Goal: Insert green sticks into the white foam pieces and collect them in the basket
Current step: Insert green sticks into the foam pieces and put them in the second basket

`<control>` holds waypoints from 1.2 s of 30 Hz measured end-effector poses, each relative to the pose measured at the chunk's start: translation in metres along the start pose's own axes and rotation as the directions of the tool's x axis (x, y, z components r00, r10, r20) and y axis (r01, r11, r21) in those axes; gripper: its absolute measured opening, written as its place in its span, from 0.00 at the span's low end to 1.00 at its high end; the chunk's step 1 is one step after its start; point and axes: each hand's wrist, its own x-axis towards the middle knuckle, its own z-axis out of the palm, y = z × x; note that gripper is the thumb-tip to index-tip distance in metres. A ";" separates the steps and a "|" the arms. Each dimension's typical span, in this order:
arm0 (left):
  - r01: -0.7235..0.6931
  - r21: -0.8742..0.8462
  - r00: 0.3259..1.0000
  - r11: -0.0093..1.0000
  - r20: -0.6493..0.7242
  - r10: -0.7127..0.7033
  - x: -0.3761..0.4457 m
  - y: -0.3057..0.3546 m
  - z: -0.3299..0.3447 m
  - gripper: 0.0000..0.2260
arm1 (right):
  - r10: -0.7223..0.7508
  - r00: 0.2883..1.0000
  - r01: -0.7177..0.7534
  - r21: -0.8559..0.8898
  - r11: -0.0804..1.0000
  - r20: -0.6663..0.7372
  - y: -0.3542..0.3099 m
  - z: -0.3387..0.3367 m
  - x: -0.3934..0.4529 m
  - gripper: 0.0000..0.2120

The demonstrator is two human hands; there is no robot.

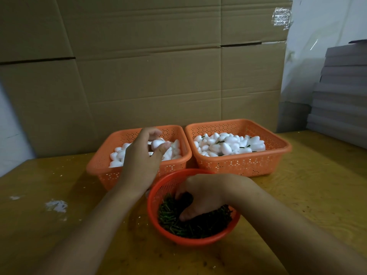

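Observation:
Two orange rectangular baskets stand side by side at the back of the table. The left basket (103,155) holds plain white foam pieces; my left hand (142,155) is over it and pinches one white foam piece (157,144) between thumb and fingers. In the right basket (244,163) lie foam pieces with green sticks (229,144) in them. A round red bowl (155,203) of loose green sticks (168,215) sits in front. My right hand (200,195) reaches into the bowl, fingers curled down among the sticks; whether it holds one is hidden.
A tall cardboard sheet (151,66) stands behind the baskets. Grey stacked boards (341,92) sit at the right. White foam crumbs (56,205) lie on the yellow wooden table (307,195) at the left.

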 end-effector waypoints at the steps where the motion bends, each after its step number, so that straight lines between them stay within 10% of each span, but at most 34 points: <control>1: -0.002 0.020 1.000 1.000 -0.023 0.002 -0.004 -0.001 -0.001 0.15 | 0.000 1.000 0.000 0.001 1.000 -0.006 0.000 0.000 0.000 0.28; 36: -0.093 -0.088 0.995 0.992 -0.029 0.091 -0.020 0.013 -0.009 0.09 | 0.007 0.999 -0.007 0.001 1.000 -0.041 0.003 0.001 0.001 0.29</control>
